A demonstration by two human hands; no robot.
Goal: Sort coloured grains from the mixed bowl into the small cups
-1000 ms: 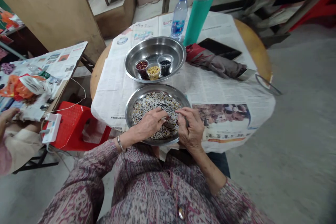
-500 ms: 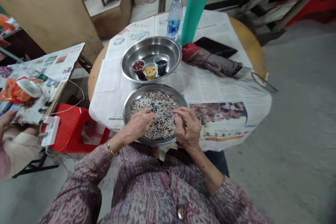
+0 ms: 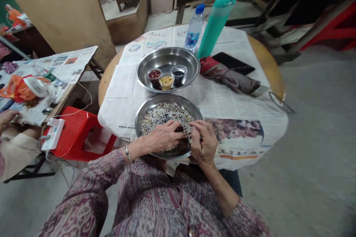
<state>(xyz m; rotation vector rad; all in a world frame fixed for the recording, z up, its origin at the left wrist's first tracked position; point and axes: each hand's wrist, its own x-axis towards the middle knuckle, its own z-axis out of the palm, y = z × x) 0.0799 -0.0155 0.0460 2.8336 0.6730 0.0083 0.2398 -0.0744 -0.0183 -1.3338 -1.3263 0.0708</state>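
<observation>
A steel basin (image 3: 140, 116) in front of me holds a spread of mixed small grains (image 3: 158, 114), mostly white with dark, red and yellow ones among them. Palm down over its near part, my left hand (image 3: 162, 136) has bent fingers that look parted, with their tips close to my right hand. My right hand (image 3: 204, 143) is over the basin's right rim, thumb and forefinger drawn together; anything between them is too small to make out. Beyond, a second steel basin (image 3: 169, 54) contains clear cups of red beans (image 3: 154, 74), yellow grains (image 3: 166, 80) and black beans (image 3: 178, 76).
Newspaper (image 3: 116, 100) covers the round table. A water bottle (image 3: 194, 27), green container (image 3: 215, 26), folded umbrella (image 3: 230, 74) and dark tablet (image 3: 233, 63) lie beyond the basins. Left are a red stool (image 3: 75, 118), a power strip (image 3: 52, 135) and another person's hand (image 3: 9, 116).
My left hand has moved right across the grains toward my right hand, and its fingers have parted somewhat. My right hand stays pinched at the basin's right side. The view has shifted slightly.
</observation>
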